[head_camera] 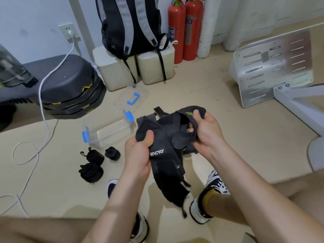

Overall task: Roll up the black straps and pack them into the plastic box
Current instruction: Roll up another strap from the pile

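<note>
Nearest of all, a person's 2 shoes stand on the beige floor, the left shoe (140, 227) and the right shoe (201, 207), both on the viewer's side of the plastic box (107, 130) and to its right. Above them, also right of the box and nearer than it, both hands hold a tangled bundle of black straps (168, 165) in the air, and 1 loose end hangs down between the shoes. The left hand (138, 155) grips the bundle with its fingers curled underneath and its thumb pressed flat on top, just above a white logo. The right hand (206, 132) pinches a folded edge bearing green lettering, thumb over the fold and fingers curled into the fabric behind it. Just in front of the box, 3 rolled straps (93, 156) lie on the floor outside it, 2 close to its near wall and 1 slightly nearer the viewer. The box itself is clear, open at the top, with blue latches at both ends. Its clear lid (131, 99) with a blue handle lies on the floor just behind it. Left of the box sits a stack of dark cases (73, 88), crossed by a white cable (43, 109). Farther behind the box, a backpack (129, 27) rests on pale blocks, with 2 red extinguishers (185, 28) to its right.
</note>
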`<action>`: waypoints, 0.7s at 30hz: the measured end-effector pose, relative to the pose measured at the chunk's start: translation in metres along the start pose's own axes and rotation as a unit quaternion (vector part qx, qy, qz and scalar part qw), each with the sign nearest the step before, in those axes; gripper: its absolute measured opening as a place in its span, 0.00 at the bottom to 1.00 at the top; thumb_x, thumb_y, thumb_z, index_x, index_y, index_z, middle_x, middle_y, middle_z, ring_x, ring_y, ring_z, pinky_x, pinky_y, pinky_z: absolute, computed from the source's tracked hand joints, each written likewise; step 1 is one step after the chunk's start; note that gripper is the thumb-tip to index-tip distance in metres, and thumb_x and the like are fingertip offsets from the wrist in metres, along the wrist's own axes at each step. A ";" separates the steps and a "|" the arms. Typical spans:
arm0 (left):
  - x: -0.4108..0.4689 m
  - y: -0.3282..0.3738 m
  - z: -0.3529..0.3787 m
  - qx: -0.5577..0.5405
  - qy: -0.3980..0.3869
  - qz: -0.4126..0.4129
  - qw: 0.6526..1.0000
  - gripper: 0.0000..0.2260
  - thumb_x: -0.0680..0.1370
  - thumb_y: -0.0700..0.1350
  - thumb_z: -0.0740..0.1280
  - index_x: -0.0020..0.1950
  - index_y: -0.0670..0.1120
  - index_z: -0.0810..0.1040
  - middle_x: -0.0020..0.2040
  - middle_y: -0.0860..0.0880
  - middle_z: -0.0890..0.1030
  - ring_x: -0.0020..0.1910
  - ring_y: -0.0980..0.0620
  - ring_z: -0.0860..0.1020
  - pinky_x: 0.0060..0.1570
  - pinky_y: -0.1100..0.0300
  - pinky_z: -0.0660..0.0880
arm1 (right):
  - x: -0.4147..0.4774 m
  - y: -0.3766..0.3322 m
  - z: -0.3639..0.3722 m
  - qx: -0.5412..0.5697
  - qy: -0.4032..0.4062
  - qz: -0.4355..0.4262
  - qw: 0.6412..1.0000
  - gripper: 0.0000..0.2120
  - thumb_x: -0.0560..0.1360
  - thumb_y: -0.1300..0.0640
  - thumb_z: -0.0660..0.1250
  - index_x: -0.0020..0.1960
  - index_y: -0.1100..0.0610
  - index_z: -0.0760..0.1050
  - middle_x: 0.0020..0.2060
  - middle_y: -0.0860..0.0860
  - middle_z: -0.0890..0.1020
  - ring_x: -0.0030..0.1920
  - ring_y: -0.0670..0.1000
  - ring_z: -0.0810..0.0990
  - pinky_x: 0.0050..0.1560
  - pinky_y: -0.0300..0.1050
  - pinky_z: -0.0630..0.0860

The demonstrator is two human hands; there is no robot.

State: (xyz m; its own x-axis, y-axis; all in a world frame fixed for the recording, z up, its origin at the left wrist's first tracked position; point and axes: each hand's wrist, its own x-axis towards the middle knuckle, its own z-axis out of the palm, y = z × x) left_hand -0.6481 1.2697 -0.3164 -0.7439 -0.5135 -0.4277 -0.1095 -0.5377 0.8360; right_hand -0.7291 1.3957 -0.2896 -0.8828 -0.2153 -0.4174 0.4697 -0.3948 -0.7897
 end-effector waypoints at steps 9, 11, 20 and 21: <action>0.019 0.007 -0.052 -0.109 0.089 -0.075 0.987 0.06 0.83 0.42 0.63 0.55 0.43 0.79 0.47 0.43 0.86 0.43 0.45 0.85 0.46 0.47 0.81 | 0.021 -0.071 -0.044 -0.239 0.061 -0.131 0.960 0.07 0.82 0.59 0.64 0.44 0.55 0.73 0.24 0.45 0.78 0.22 0.43 0.75 0.23 0.33 0.69; 0.011 0.006 -0.043 -0.113 0.045 -0.090 0.988 0.09 0.82 0.43 0.64 0.58 0.42 0.79 0.53 0.40 0.85 0.47 0.43 0.85 0.50 0.44 0.81 | 0.025 -0.046 -0.041 -0.350 0.044 -0.072 0.933 0.14 0.77 0.58 0.71 0.60 0.54 0.73 0.40 0.51 0.83 0.37 0.49 0.83 0.40 0.41 0.80; 0.002 0.035 -0.021 -0.151 -0.048 -0.081 0.984 0.14 0.84 0.47 0.58 0.58 0.39 0.78 0.50 0.40 0.86 0.45 0.45 0.86 0.40 0.50 0.83 | 0.005 -0.011 -0.015 -0.340 -0.253 0.031 0.905 0.08 0.74 0.58 0.71 0.49 0.60 0.84 0.49 0.54 0.86 0.44 0.43 0.82 0.47 0.33 0.74; 0.003 0.038 -0.016 -0.142 -0.060 -0.082 0.985 0.14 0.84 0.47 0.58 0.58 0.39 0.78 0.50 0.39 0.85 0.46 0.44 0.86 0.41 0.50 0.83 | 0.004 -0.014 -0.012 -0.332 -0.288 0.044 0.897 0.13 0.71 0.52 0.73 0.51 0.59 0.84 0.50 0.52 0.87 0.46 0.43 0.83 0.51 0.35 0.75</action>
State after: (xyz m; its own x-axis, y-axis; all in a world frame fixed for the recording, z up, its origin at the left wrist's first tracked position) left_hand -0.6434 1.2370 -0.2917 -0.8060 -0.3307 -0.4910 -0.0579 -0.7814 0.6214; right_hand -0.7392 1.4111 -0.2851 -0.6038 -0.7204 -0.3413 0.2630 0.2242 -0.9384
